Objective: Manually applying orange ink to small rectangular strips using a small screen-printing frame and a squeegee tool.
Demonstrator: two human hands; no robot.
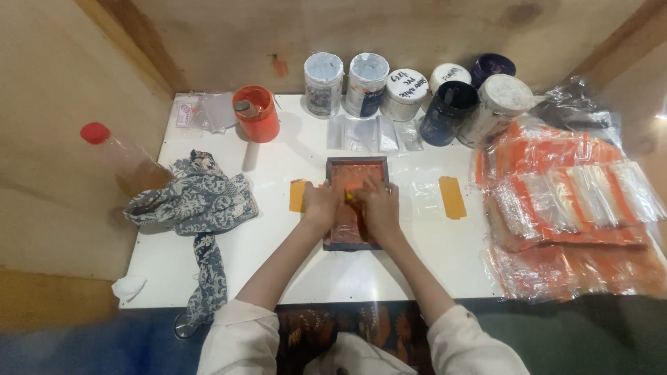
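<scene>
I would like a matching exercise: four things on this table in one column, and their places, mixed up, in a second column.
Things:
1. orange cup
2. patterned cloth
3. printing frame
4. stack of plastic bags

Places:
A. right edge of the table
B. under both hands
C. back left, near the wall
D. left side, hanging over the front edge

Pairs: 1-C, 2-D, 3-B, 4-A

Smooth white desk (208, 264); wooden frame (332, 208), ink-smeared mesh; patterned cloth (198, 201); glossy plastic bags (577, 201); plywood walls (229, 35).
</scene>
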